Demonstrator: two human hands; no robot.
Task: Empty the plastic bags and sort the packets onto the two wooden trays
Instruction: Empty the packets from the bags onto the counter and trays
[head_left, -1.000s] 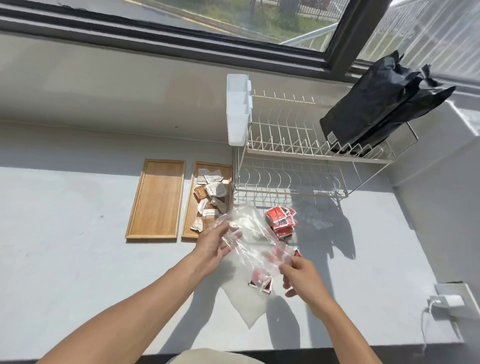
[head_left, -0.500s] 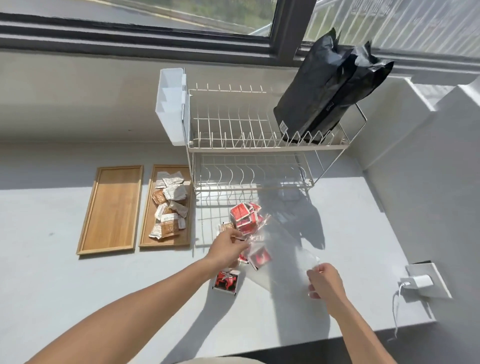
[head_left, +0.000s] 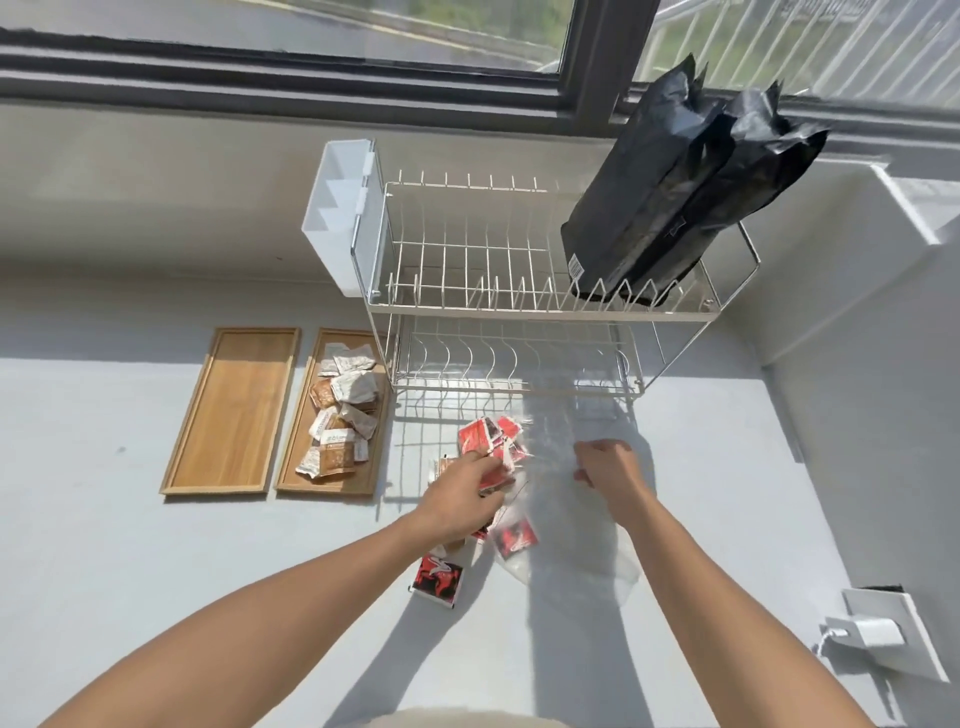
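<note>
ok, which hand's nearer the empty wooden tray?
Left. The left hand is right of the empty tray, over the red packets; the right hand is farther right, on the plastic bag.

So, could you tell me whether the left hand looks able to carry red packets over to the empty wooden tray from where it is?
Probably yes. The left hand is on the red packets, and the empty tray lies to its left, past the filled tray, with only open counter in front.

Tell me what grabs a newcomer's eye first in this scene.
The red packets heaped on the grey counter under the left hand stand out. Behind them, two black bags lean on the top tier of the wire dish rack. At left, one wooden tray lies bare beside one with pale packets.
</note>
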